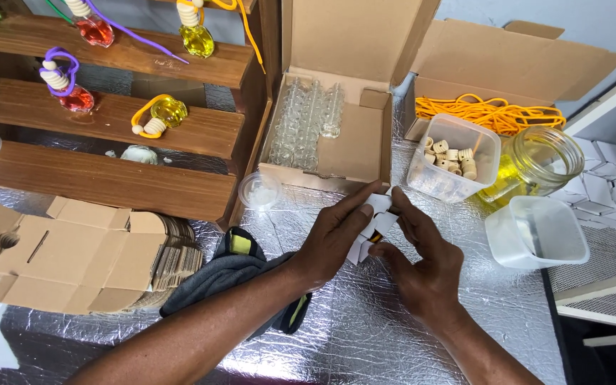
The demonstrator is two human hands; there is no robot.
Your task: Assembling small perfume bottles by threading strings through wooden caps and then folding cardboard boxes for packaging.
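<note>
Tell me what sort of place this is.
Likely a small craft packing bench: a cardboard box of empty glass bottles, a tub of wooden caps, and both hands, left hand and right hand, folding a small white box.

Crinkly silver foil covers the whole table (365, 335). Stepped brown wooden shelves (108, 178) fill the upper left, with a pale bluish wall (607, 25) at upper right.

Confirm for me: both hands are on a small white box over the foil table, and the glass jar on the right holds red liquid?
Not quite. The head view shows the liquid in the glass jar is yellow, not red. The rest stands: the left hand and right hand hold the small white box over the foil table.
</note>
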